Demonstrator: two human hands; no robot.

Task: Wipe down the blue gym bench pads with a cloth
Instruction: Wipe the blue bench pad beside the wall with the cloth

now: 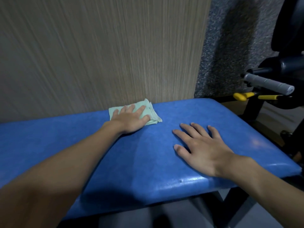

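Two hands are resting on one blue bench pad (164,170), which is stretching across the view from the left edge to the right.

Item 1, left hand (130,118): it is lying palm-down with fingers straight and spread, pressing a cloth onto the pad rather than gripping it.

Item 2, pale green cloth (154,115): folded into a small wad of several layers, it is sitting at the far edge of the pad, just beside the wall panel, with its right corner sticking out from under the left hand.

Item 3, right hand (200,148): it is lying flat on the bare pad with fingers splayed, holding nothing, near the cloth but apart from it.

Item 4, pad surface: it is catching glare along the near edge and showing a small dent (181,181) by the right wrist.

Item 5, surroundings: a wood-grain wall panel (98,46) is standing behind the pad, and a grey speckled surface (230,46) is adjoining it on the right. A black machine frame (251,109) is carrying a grey-wrapped handle (268,83) and yellow levers (241,96) beyond the pad's right end.
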